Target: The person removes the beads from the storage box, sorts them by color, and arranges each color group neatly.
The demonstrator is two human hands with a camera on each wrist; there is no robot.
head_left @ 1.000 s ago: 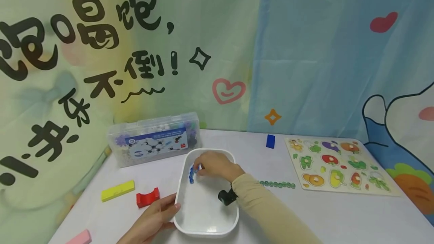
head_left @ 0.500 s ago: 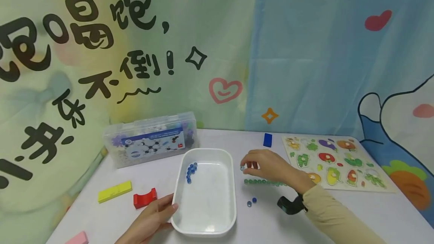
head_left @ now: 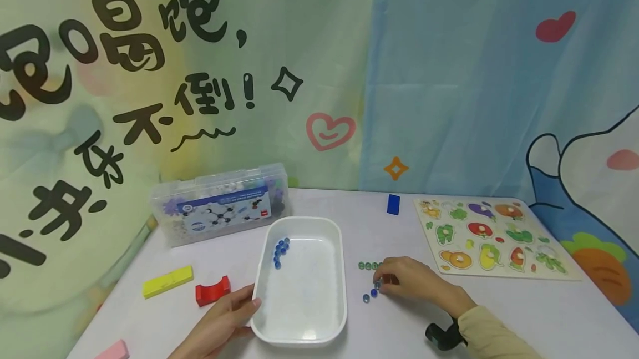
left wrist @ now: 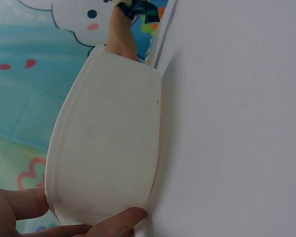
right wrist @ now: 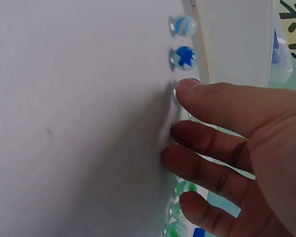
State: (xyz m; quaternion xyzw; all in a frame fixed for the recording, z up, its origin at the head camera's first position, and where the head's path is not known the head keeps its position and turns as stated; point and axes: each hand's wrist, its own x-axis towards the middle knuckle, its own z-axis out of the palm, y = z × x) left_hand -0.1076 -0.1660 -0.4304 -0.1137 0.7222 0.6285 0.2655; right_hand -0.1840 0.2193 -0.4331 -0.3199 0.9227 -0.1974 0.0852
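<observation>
**Blue marbles laid out beside the tray**

A third blue marble (head_left: 378,285) is being set down on the table (head_left: 399,325) by the right hand (head_left: 409,281), fingertips curled and pinching it, next to two blue marbles (head_left: 370,296) already lying just right of the white tray (head_left: 339,270). A cluster of blue marbles (head_left: 279,251) is left in the tray's far corner, so the sorting is judged partly done. A row of green marbles (head_left: 368,265) is seen just beyond (partly hidden by the hand). The tray's near corner is gripped by the left hand (head_left: 224,323). Around it lie a red block (head_left: 213,291), a yellow block (head_left: 167,281), a plastic case (head_left: 219,210) and a fruit puzzle board (head_left: 489,237), before a printed curtain (head_left: 449,81).
</observation>
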